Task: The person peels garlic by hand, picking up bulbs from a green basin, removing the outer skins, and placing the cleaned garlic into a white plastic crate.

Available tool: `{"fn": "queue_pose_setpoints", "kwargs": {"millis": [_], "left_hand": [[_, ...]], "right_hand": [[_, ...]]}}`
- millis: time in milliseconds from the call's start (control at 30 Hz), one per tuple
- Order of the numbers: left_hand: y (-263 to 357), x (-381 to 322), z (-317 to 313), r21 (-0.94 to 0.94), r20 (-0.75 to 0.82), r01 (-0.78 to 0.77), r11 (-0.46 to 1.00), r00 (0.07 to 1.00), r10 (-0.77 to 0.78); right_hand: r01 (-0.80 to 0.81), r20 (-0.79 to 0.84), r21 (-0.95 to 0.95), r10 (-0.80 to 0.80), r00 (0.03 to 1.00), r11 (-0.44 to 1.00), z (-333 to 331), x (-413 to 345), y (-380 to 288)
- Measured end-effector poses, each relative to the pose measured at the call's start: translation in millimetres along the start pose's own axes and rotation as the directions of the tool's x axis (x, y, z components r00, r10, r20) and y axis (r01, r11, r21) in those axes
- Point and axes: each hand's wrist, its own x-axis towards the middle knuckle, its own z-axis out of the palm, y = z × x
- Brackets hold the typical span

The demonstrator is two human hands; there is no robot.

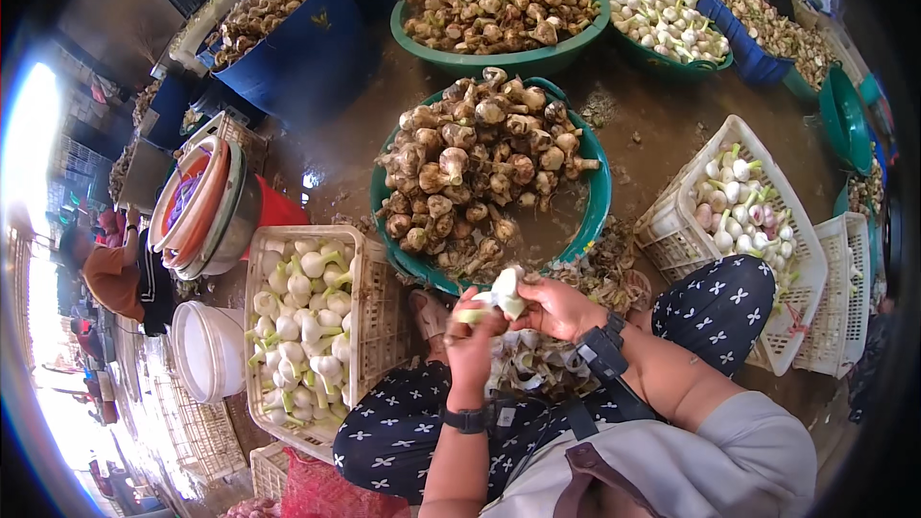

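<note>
Both of my hands meet over the near rim of a green tub (603, 180) heaped with unpeeled garlic bulbs (453, 165). Between them is a whitish garlic bulb (508, 289) with a pale green stem. My right hand (557, 306) grips the bulb from the right. My left hand (471, 320) is closed around the stem side at the left, its fingers slightly blurred. Dry garlic skins (536, 360) lie in a pile below my hands. At the left, a white plastic crate (378, 302) holds peeled white garlic bulbs (309, 324) with short green stems.
Another white crate (662, 230) with garlic stands tilted at the right. Beyond are a large green basin (496, 61) and a blue tub (288, 65), both full of garlic. Stacked basins (205, 208) and a white bucket (209, 352) stand left. A person (115, 273) sits far left.
</note>
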Motion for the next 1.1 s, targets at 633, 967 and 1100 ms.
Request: {"fn": "queue_pose_setpoints", "kwargs": {"millis": [633, 967, 1100], "left_hand": [[18, 5, -9, -0.718, 0.043, 0.308, 0.624, 0.915, -0.402], [14, -10, 20, -0.359, -0.313, -0.023, 0.933, 0.945, -0.098], [29, -11, 28, -0.611, -0.182, 0.093, 0.786, 0.950, -0.254]], "right_hand": [[0.222, 0.352, -0.924, -0.471, 0.809, -0.311, -4, -25, 13], [0.287, 0.175, -0.956, -0.660, 0.730, 0.064, 49, -3, 10], [0.326, 0.029, -0.894, -0.687, 0.726, 0.307, 20, 7, 12]]}}
